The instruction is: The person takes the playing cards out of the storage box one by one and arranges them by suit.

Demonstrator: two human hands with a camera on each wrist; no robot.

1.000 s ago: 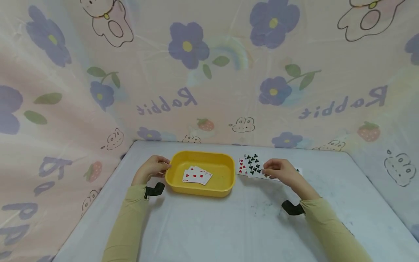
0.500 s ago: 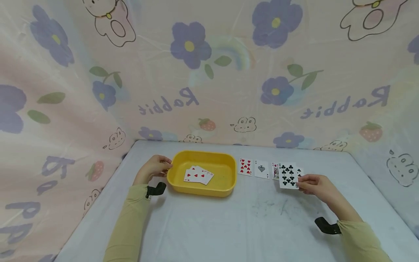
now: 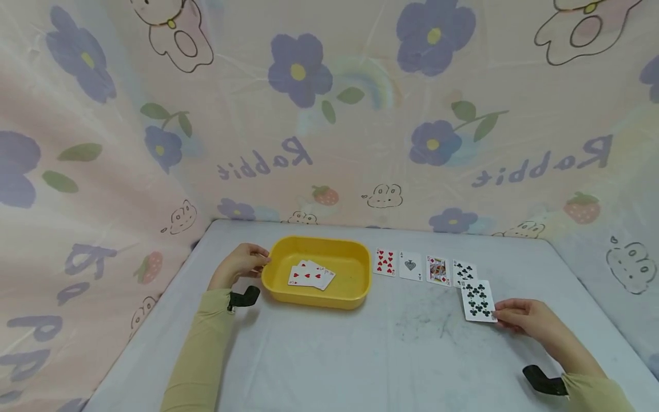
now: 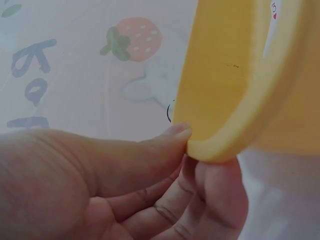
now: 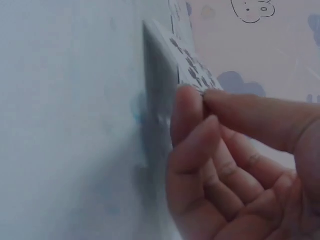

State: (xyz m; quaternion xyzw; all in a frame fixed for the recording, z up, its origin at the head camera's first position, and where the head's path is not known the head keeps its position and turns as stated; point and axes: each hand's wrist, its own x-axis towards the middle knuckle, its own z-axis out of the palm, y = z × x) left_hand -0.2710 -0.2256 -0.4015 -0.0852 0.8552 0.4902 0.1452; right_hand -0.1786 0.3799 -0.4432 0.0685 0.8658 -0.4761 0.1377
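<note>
My right hand (image 3: 530, 321) pinches the edge of a ten of clubs playing card (image 3: 478, 301) between thumb and finger. In the right wrist view that card (image 5: 192, 62) is seen nearly edge-on, tilted over the table. The ten overlaps the lower corner of another clubs card (image 3: 464, 270) in the head view. My left hand (image 3: 241, 266) grips the left rim of a yellow tray (image 3: 355, 298); the left wrist view has the thumb on top of the rim (image 4: 220, 150) and fingers curled beneath. Inside the tray lie a few heart cards (image 3: 307, 276), fanned over each other.
Right of the tray, a row of face-up cards runs along the table: a hearts card (image 3: 385, 262), an ace of spades (image 3: 411, 265) and a face card (image 3: 438, 270), before the clubs card. A printed curtain (image 3: 329, 143) stands behind the white table (image 3: 329, 360).
My right hand has carried the ten of clubs from the row's left part rightward and toward the front, uncovering the cards beneath. The left hand and tray stay in place.
</note>
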